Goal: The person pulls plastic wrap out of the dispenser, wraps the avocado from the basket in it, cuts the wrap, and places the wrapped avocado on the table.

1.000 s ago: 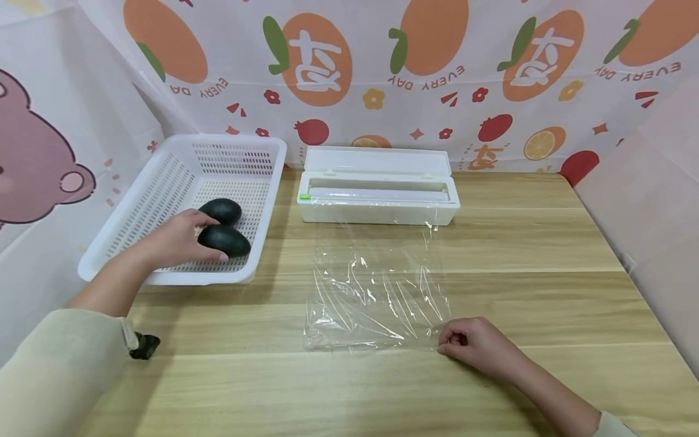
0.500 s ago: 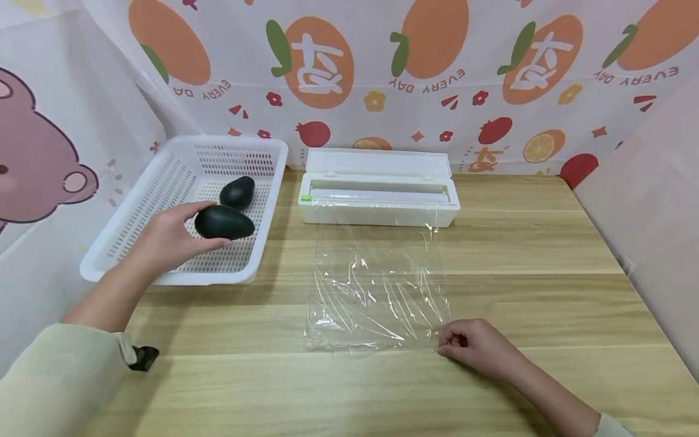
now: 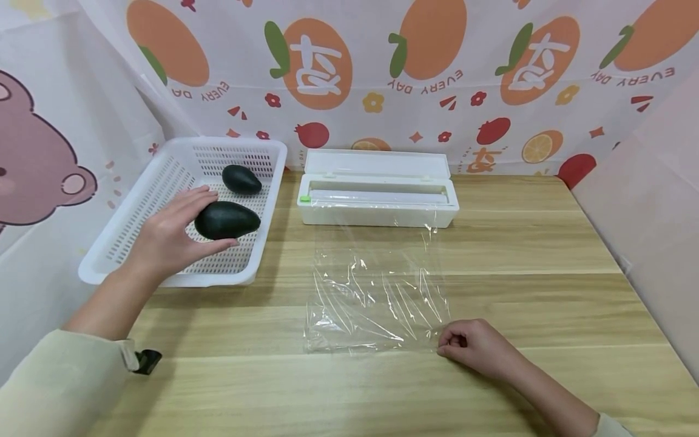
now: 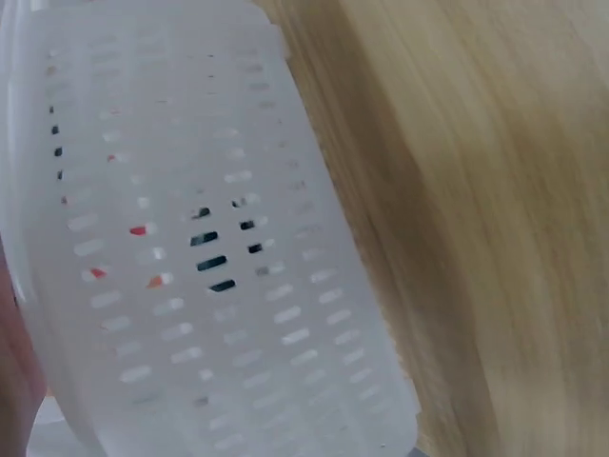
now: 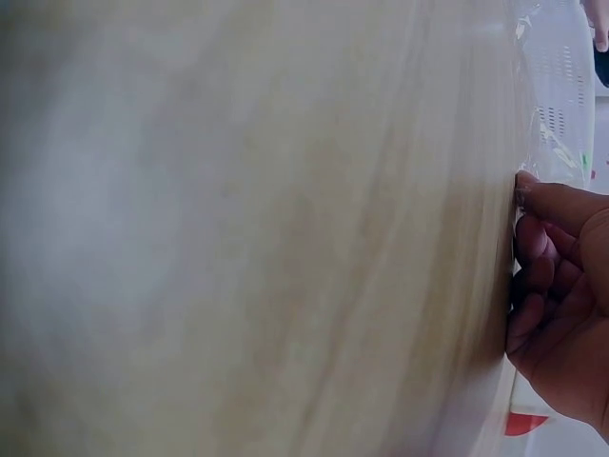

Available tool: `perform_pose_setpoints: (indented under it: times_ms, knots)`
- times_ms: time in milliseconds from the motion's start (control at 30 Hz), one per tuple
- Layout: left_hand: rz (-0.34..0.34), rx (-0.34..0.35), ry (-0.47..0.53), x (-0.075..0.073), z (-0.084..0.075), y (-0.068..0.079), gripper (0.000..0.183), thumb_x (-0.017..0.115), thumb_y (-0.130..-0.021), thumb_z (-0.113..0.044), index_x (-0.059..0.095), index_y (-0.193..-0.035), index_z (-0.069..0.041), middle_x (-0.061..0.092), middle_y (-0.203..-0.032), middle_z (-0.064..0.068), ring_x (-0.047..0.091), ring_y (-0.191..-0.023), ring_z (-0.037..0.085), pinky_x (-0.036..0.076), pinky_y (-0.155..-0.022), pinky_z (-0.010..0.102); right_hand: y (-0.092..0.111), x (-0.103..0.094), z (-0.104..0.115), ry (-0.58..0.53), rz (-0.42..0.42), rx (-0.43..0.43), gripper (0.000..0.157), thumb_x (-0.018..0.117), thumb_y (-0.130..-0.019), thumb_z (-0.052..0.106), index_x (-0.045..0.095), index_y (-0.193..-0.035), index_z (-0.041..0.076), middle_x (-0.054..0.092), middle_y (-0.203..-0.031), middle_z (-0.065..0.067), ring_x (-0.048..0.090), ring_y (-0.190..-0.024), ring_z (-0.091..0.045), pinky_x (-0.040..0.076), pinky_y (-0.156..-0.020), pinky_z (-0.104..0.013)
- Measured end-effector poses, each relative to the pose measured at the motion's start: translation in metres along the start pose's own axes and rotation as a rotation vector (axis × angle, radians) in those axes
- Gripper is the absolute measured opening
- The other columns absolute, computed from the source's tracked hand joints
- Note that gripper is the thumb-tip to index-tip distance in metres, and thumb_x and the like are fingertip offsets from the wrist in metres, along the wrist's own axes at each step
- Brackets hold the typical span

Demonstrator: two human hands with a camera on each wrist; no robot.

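Note:
Between its thumb and fingers, my left hand [image 3: 170,233] grips a dark green avocado [image 3: 226,220] above the white plastic basket [image 3: 210,280]. A second avocado [image 3: 241,179] lies in the basket, farther back. In the left wrist view the basket's slotted wall [image 4: 276,352] hides most of the hand, and dark patches show through several slots. My right hand [image 3: 477,347] pinches the near right corner of a sheet of cling film [image 3: 377,297] at the table. The right wrist view shows this hand [image 5: 566,286] with thumb and index finger together on the film's edge and the other fingers curled.
The film runs back to a white cling film dispenser [image 3: 379,215] with its lid raised and a green slider [image 3: 304,198] at its left end. A fruit-print curtain [image 3: 377,91] hangs behind the wooden table [image 3: 524,273].
My left hand has lifted one avocado off the basket's bottom. The other avocado has rolled backward and turned. My right hand and the film have stayed in place.

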State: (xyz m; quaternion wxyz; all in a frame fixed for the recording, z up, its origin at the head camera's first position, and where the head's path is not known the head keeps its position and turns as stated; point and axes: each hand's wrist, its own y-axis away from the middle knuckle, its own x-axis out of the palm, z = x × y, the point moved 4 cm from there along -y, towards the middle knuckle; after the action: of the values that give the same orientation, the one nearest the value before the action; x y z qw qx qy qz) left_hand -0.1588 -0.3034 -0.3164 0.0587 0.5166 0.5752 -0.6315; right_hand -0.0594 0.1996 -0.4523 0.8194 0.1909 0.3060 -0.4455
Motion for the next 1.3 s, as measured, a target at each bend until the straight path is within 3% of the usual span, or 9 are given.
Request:
perform_pose_setpoints:
  times_ms: [133,367,567,800,1000,1300]
  knots:
    - [-0.049,0.11,0.023,0.0,-0.016,-0.005,0.095,0.064,-0.071,-0.08,0.068,-0.118,0.003,0.068,-0.119,0.021,0.059,-0.12,0.037,0.033,-0.117,0.036,0.0,0.0,0.0,-0.003,0.002,0.006,0.013,0.076,-0.086,0.019,0.068,-0.079,0.026,0.053,-0.066,0.018,0.046,-0.059,0.005,0.044,-0.053,-0.018]
    - [-0.013,0.295,0.071,0.012,-0.062,-0.018,0.083,0.064,-0.081,-0.069,0.066,-0.122,0.002,0.067,-0.125,0.018,0.058,-0.123,0.037,0.033,-0.116,0.039,0.001,0.001,0.001,-0.007,0.0,0.008,0.013,0.077,-0.086,0.019,0.068,-0.079,0.026,0.053,-0.065,0.018,0.046,-0.059,0.005,0.043,-0.053,-0.018]
    - [0.0,0.398,0.135,0.026,-0.096,-0.023,0.077,0.065,-0.084,-0.064,0.066,-0.122,0.003,0.066,-0.125,0.018,0.059,-0.121,0.036,0.036,-0.114,0.041,0.001,0.001,0.001,-0.007,-0.001,0.009,0.013,0.076,-0.086,0.019,0.068,-0.079,0.026,0.053,-0.066,0.017,0.046,-0.059,0.005,0.044,-0.053,-0.018]
    - [0.103,0.4,0.244,0.057,-0.12,-0.021,0.077,0.085,-0.07,-0.051,0.065,-0.123,0.002,0.065,-0.127,0.018,0.056,-0.125,0.034,0.034,-0.116,0.038,0.0,0.001,0.002,0.014,-0.004,-0.009,0.015,0.078,-0.083,0.017,0.068,-0.078,0.026,0.051,-0.065,0.018,0.045,-0.059,0.005,0.043,-0.052,-0.018]
    - [0.198,0.388,0.245,0.089,-0.141,-0.014,0.084,0.091,-0.059,-0.049,0.065,-0.121,0.002,0.064,-0.127,0.018,0.058,-0.122,0.037,0.044,-0.107,0.049,0.0,0.004,0.002,0.046,0.042,-0.009,0.016,0.078,-0.084,0.021,0.066,-0.077,0.028,0.048,-0.063,0.019,0.043,-0.058,0.006,0.042,-0.053,-0.018]
    - [0.423,0.342,0.249,0.133,-0.175,-0.001,0.083,0.085,-0.067,-0.057,0.064,-0.124,-0.001,0.062,-0.13,0.015,0.055,-0.127,0.031,0.04,-0.111,0.043,0.0,0.003,0.004,0.057,0.06,-0.005,0.014,0.077,-0.084,0.022,0.067,-0.078,0.029,0.049,-0.061,0.019,0.044,-0.057,0.006,0.042,-0.053,-0.018]
